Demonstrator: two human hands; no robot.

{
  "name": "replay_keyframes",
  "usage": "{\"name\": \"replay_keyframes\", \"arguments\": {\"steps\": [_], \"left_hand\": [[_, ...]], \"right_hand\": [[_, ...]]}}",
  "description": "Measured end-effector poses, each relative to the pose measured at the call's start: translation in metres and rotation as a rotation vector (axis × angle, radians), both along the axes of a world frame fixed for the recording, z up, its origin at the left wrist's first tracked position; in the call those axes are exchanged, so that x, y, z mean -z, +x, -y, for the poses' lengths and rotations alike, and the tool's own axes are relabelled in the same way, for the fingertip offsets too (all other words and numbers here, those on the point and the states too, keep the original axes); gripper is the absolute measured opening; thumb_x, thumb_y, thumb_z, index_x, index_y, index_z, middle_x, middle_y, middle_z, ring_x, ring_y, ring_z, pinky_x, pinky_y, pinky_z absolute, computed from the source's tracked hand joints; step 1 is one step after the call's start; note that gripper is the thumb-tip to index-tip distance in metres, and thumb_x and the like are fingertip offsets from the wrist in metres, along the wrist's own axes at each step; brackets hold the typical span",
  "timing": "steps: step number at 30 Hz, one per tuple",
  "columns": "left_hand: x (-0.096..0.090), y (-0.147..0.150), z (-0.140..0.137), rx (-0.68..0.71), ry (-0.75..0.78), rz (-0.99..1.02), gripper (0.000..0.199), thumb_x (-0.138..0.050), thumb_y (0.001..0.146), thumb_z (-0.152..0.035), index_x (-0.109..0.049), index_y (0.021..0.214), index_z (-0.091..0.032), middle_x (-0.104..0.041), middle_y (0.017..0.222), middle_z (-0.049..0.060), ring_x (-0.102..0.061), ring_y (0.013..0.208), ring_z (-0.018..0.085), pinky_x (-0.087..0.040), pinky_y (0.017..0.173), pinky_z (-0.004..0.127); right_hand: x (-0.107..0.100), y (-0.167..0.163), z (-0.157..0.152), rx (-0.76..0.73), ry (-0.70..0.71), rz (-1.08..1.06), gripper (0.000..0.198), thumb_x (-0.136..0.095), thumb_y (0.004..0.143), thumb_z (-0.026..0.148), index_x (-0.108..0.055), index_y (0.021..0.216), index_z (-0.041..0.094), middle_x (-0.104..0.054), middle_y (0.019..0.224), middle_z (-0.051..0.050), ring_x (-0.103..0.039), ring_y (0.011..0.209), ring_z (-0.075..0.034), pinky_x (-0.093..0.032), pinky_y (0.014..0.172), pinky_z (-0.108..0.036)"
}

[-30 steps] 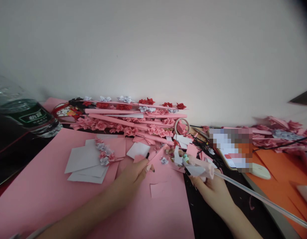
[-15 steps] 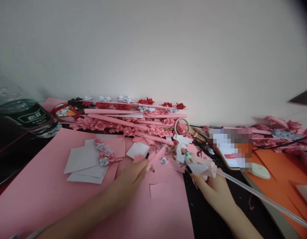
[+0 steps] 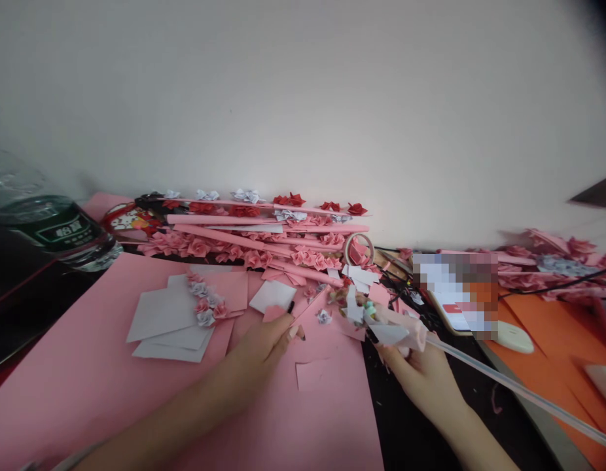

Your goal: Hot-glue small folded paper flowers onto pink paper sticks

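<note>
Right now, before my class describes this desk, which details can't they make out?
All in the head view:
- Phone: screen largely masked by pixel blocks.
- Clear rod: far end cut off by the right edge.
- Right hand: several fingers hidden behind the glue gun.
- Pink paper strip: near end hidden in the left hand.
- Water bottle: cut off by the left edge; label's small print too blurred.

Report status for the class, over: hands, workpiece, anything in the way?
Left hand pinching pink paper strip. Right hand gripping glue gun, nozzle near strip's far end, contact unclear. Small white paper flower between the hands.
</note>
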State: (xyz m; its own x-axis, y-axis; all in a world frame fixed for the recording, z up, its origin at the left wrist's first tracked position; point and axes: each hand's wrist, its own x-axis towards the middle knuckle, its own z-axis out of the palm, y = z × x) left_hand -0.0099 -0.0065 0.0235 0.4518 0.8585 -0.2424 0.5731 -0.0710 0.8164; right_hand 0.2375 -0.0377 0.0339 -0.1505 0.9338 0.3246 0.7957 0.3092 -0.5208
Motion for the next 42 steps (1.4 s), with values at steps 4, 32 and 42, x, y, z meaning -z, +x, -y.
{"name": "replay_keyframes", "arguments": {"steps": [4,32,42], "left_hand": [[0.0001,-0.0001,-0.0004,0.013,0.011,0.017,0.030,-0.027,0.093,-0.029,-0.053,0.083,-0.020,-0.045,0.066,-0.004,-0.043,0.061,0.015,-0.030,0.060,0.027],[0.0053,-0.0005,0.0000,-0.001,-0.015,0.022,0.028,-0.027,0.093,-0.032,-0.048,0.078,-0.020,-0.039,0.065,-0.005,-0.041,0.060,0.014,-0.029,0.059,0.026],[0.0001,0.0003,-0.0008,-0.002,-0.048,0.017,0.027,-0.027,0.091,-0.033,-0.046,0.077,-0.021,-0.035,0.063,-0.005,-0.037,0.058,0.014,-0.028,0.056,0.026]], "right_hand": [[0.0005,-0.0018,-0.0010,-0.021,0.003,-0.027,0.020,-0.047,0.086,0.024,-0.060,0.071,0.018,-0.059,0.056,0.001,-0.053,0.047,-0.013,-0.042,0.046,-0.022],[0.0000,-0.0009,0.0000,0.014,-0.024,-0.039,0.020,-0.047,0.086,0.025,-0.061,0.073,0.017,-0.060,0.056,0.000,-0.052,0.047,-0.013,-0.041,0.045,-0.022],[-0.0014,-0.0003,0.0008,-0.002,-0.039,-0.045,0.021,-0.047,0.086,0.025,-0.063,0.075,0.016,-0.061,0.058,0.000,-0.055,0.050,-0.014,-0.044,0.048,-0.022]]}}
